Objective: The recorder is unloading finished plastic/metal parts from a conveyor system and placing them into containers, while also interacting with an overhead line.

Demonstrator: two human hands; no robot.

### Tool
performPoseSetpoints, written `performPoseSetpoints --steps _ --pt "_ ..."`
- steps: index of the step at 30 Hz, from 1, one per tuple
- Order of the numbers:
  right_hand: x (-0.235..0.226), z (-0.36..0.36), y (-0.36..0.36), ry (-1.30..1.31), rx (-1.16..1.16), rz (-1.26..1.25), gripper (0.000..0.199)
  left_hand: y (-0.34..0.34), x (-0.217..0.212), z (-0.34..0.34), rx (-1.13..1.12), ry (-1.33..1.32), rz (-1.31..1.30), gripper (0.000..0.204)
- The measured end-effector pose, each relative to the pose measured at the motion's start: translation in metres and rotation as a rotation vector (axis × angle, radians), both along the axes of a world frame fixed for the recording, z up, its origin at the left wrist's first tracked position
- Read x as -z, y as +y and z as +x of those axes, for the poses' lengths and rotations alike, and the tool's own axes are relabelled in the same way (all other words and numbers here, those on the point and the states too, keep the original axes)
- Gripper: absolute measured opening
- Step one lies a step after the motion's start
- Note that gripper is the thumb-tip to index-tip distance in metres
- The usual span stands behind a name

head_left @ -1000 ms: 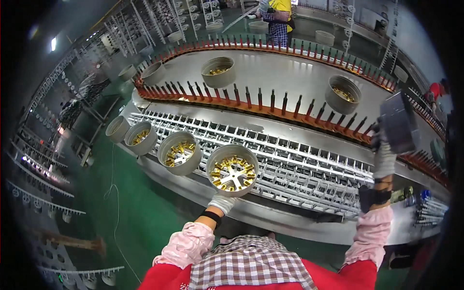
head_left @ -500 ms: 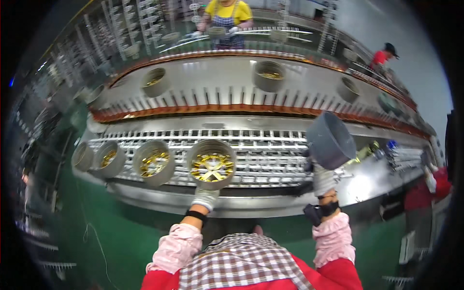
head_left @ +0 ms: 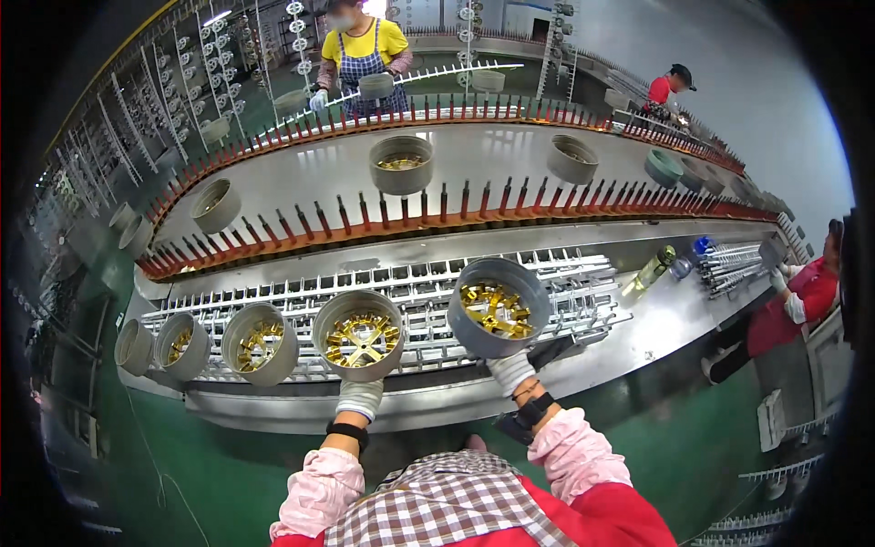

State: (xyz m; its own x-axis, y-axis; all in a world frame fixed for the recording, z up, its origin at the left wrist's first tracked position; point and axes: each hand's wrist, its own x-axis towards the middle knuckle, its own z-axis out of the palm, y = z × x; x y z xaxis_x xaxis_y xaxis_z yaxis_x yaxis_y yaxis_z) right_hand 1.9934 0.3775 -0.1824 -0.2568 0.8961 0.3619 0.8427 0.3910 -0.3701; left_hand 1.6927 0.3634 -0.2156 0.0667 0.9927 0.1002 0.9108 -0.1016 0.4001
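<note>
A dark grey round tub (head_left: 460, 333) stands tilted over the white racks, with shiny gold metal pieces (head_left: 497, 310) inside. My right hand (head_left: 510, 372), in a pale knitted glove, grips its near wall; the fingertips are behind it. To its left is a lighter grey tub (head_left: 319, 314), where gold pieces (head_left: 363, 341) ring a cross shape. My left hand (head_left: 360, 398), gloved too, touches the near wall of this tub. The tub hides those fingers, so their grip does not show.
More grey tubs (head_left: 290, 351) stand in a row at left. White pronged racks (head_left: 419, 273) cover the steel bench (head_left: 656, 351). Beyond runs a track of upright red pins (head_left: 465, 196). A bottle (head_left: 649, 269) stands at right; co-workers (head_left: 360, 59) stand across and at right (head_left: 816, 287).
My right hand has brought the dark grey tub left and lower, beside the lighter tub. Gold pieces now show inside it. The view has turned, and my left hand stays at its tub.
</note>
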Motion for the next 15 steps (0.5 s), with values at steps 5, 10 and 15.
performPoseSetpoints --steps 5,10,15 --pt "-0.001 -0.011 0.005 0.056 -0.018 -0.106 0.036 -0.003 -0.023 0.021 0.032 -0.01 0.063 0.035" --pt "0.018 -0.012 0.006 0.055 -0.004 -0.146 0.036 -0.008 -0.012 0.021 0.098 0.327 0.046 0.034" --pt "0.026 -0.008 0.002 0.044 0.017 -0.177 0.036 -0.011 0.015 0.013 0.123 0.503 -0.012 0.035"
